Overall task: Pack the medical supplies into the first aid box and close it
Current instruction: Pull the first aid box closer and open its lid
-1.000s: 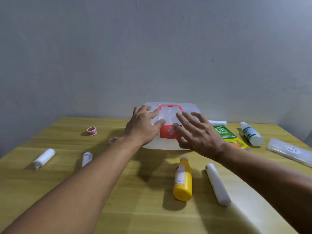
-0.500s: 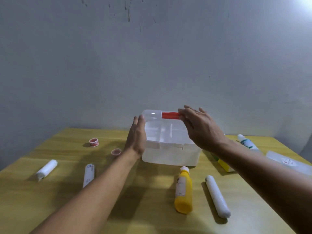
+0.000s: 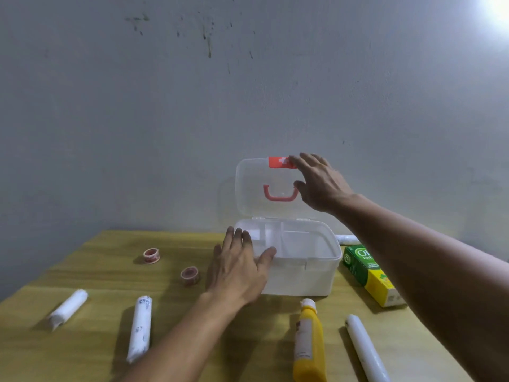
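Note:
The white first aid box [image 3: 303, 277] stands open at the table's middle, its divided tray showing. Its clear lid [image 3: 253, 183] is raised upright, with a red latch [image 3: 278, 162] at the top and a red handle [image 3: 279, 197]. My right hand [image 3: 322, 186] holds the lid's upper right edge, fingertips on the latch. My left hand [image 3: 237, 268] grips the box's front left corner, thumb over the rim. Supplies lie around it: a yellow bottle [image 3: 308, 343], a white tube [image 3: 363, 351], a green and yellow carton [image 3: 366, 271], two bandage rolls [image 3: 67, 308] [image 3: 140, 328] and two tape rolls [image 3: 151, 255] [image 3: 189, 274].
The wooden table [image 3: 82, 354] ends at a grey wall close behind the box. A white item [image 3: 348, 239] lies partly hidden behind the box's right side. My right forearm crosses above the carton and covers the table's right edge.
The lid has swung from shut to upright, lifted by my right hand. My left hand slid from the box's top to its front left corner. The view has tilted upward.

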